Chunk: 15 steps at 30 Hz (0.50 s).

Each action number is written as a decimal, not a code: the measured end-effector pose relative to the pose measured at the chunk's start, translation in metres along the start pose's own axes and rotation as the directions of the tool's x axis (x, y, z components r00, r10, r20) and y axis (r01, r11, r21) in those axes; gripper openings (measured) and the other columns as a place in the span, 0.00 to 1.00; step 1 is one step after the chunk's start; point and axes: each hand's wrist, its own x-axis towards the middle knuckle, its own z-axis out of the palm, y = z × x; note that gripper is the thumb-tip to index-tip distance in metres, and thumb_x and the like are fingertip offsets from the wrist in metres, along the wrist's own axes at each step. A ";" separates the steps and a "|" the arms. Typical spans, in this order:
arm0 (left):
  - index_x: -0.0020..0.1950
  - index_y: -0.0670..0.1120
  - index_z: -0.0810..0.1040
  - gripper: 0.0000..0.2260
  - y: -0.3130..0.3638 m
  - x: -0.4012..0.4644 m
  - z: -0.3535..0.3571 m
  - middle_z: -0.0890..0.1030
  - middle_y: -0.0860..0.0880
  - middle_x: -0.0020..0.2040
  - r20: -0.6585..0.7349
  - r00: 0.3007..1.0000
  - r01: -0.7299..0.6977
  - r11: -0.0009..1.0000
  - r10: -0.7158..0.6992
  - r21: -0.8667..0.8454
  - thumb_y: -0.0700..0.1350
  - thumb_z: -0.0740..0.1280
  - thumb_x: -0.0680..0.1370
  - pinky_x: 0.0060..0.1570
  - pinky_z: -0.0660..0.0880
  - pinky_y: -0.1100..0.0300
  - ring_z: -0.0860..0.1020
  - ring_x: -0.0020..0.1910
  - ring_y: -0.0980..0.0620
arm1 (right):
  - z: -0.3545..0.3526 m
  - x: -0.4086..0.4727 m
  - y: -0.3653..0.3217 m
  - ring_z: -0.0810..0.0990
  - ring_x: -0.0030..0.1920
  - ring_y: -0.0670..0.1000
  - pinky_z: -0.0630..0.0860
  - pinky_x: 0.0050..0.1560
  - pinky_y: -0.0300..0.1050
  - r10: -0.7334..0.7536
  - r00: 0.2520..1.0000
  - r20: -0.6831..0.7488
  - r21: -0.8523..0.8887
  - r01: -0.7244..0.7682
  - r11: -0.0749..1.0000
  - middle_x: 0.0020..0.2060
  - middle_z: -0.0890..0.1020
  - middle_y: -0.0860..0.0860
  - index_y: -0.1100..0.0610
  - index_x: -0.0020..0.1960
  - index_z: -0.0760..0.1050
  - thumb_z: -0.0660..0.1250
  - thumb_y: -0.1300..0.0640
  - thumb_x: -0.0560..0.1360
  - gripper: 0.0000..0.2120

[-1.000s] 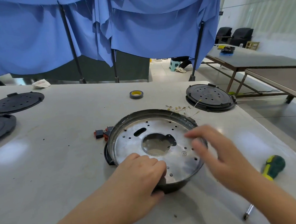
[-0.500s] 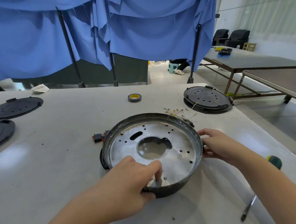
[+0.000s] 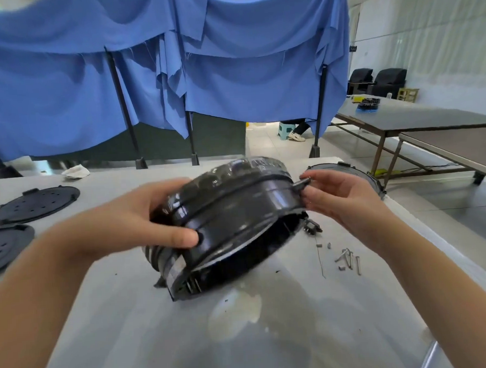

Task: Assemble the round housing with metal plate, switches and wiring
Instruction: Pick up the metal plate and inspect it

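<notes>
The round housing (image 3: 232, 212) is held tilted above the middle of the bench (image 3: 125, 330), open side facing down and toward the person, domed glossy black back turned up and away. The left hand (image 3: 142, 217) grips its left wall, thumb pressed on the smooth plastic. The right hand (image 3: 341, 198) pinches a small tab on its right rim. Loose metal screws (image 3: 348, 258) lie toward the bench's right edge.

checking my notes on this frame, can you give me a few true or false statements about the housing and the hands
1. The round housing lies flat on the table. False: both hands hold it tilted above the table.
2. The left hand grips the housing's side wall. True.
3. The right hand holds a screwdriver. False: it holds the housing by its right edge.
4. Loose screws lie on the table under the right forearm. True.
</notes>
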 end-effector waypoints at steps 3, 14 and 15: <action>0.69 0.51 0.73 0.33 -0.009 0.010 -0.015 0.78 0.38 0.63 0.036 0.999 -0.001 0.977 0.009 -0.213 0.51 0.80 0.66 0.55 0.79 0.49 0.79 0.60 0.39 | 0.010 0.019 -0.007 0.81 0.32 0.46 0.77 0.36 0.34 -0.119 0.987 -0.108 -0.213 0.094 0.973 0.36 0.84 0.55 0.57 0.48 0.81 0.71 0.59 0.73 0.04; 0.66 0.46 0.75 0.16 -0.034 0.020 -0.019 0.84 0.51 0.43 0.070 0.995 -0.016 0.821 0.068 -0.571 0.39 0.67 0.77 0.41 0.79 0.62 0.82 0.40 0.54 | 0.020 0.037 0.003 0.74 0.35 0.51 0.74 0.44 0.45 -0.117 0.977 -0.178 -0.324 0.054 0.944 0.36 0.78 0.67 0.53 0.42 0.82 0.73 0.50 0.72 0.06; 0.66 0.47 0.76 0.18 -0.034 0.019 -0.019 0.84 0.50 0.46 0.071 0.995 -0.019 0.832 0.070 -0.554 0.41 0.69 0.76 0.42 0.79 0.61 0.83 0.42 0.53 | 0.020 0.037 0.004 0.74 0.34 0.50 0.73 0.42 0.42 -0.120 0.976 -0.182 -0.323 0.056 0.945 0.34 0.77 0.64 0.53 0.43 0.82 0.72 0.51 0.72 0.06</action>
